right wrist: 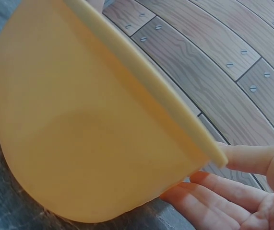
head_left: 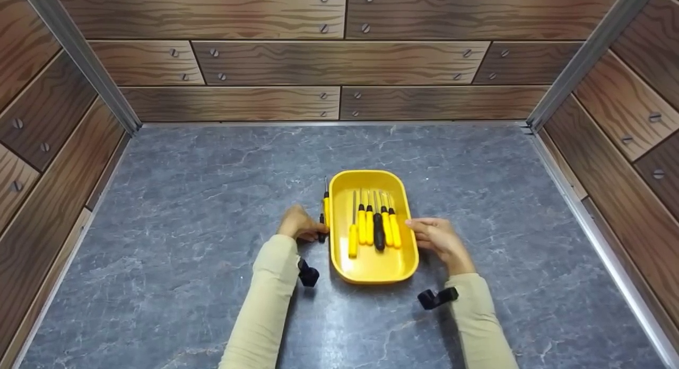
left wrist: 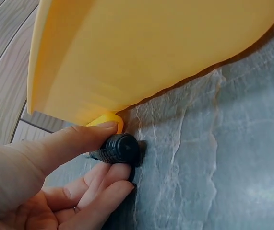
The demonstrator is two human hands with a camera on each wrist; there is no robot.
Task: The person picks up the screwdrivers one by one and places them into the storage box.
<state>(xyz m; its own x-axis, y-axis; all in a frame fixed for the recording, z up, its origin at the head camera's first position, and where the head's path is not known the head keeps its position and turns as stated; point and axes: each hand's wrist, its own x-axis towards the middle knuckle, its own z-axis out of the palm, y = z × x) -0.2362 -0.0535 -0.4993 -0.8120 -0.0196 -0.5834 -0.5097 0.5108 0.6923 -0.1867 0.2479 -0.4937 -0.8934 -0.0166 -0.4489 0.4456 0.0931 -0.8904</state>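
Observation:
A yellow plastic tray (head_left: 374,273) sits on the grey marbled surface. Several screwdrivers (head_left: 379,234) with yellow or black handles lie side by side inside it. Along the tray's left outer wall are a yellow-handled screwdriver (head_left: 326,207) and a black-handled screwdriver (left wrist: 120,148). My left hand (head_left: 302,224) pinches the black handle between thumb and fingers, the thumb tip against the yellow handle beside it. On the opposite side, my right hand (head_left: 437,239) holds the tray's rim, thumb over the edge and fingers (right wrist: 213,194) at the outer wall. The tray hides part of the thumb in the right wrist view.
Wood-patterned panels (head_left: 339,64) enclose the back and both sides of the grey surface (head_left: 212,189). Metal strips (head_left: 604,247) run along its edges. A black wrist mount (head_left: 308,273) is strapped to the left sleeve, another (head_left: 436,298) to the right.

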